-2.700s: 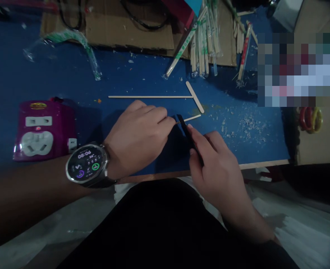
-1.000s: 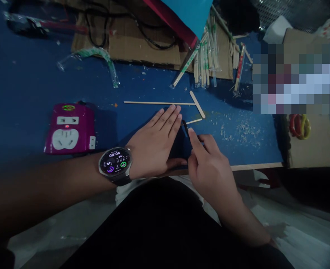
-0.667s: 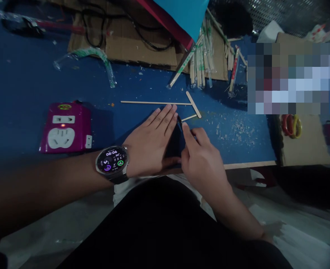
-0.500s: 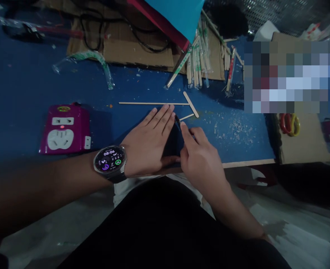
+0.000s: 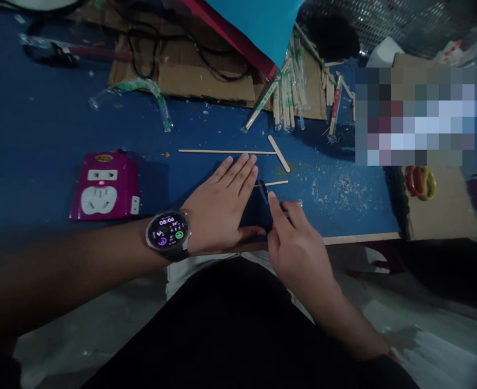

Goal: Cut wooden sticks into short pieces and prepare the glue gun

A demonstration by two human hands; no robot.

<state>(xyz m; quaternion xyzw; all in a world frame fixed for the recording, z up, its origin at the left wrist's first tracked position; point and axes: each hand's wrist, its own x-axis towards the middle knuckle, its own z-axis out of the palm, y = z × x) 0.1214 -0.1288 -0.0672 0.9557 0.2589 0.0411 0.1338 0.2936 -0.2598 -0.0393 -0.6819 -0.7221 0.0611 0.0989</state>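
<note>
My left hand [image 5: 220, 208], a watch on its wrist, lies flat on the blue table with fingers stretched out. Under its fingers runs a thin wooden stick [image 5: 279, 182], whose right end pokes out and whose other end is hidden. In my right hand [image 5: 301, 246] is a craft knife [image 5: 264, 189]; its dark blade points away from me and meets the thin stick beside my left fingers, and its handle is mostly covered. Just beyond the fingertips lies a long thin stick [image 5: 222, 152], its right end touching or nearly touching a flat ice-cream stick [image 5: 279, 154].
A purple power socket [image 5: 104, 186] stands left of my hands. Wrapped chopsticks [image 5: 287, 102] lie on cardboard [image 5: 206, 84] at the back, under blue paper [image 5: 258, 27]. Pale shavings [image 5: 350, 189] are scattered to the right. Red and yellow rings [image 5: 421, 182] rest on more cardboard.
The thin stick and the knife have come a little nearer to me, so the stick's right end now sits apart from the flat ice-cream stick. The whole view has shifted slightly.
</note>
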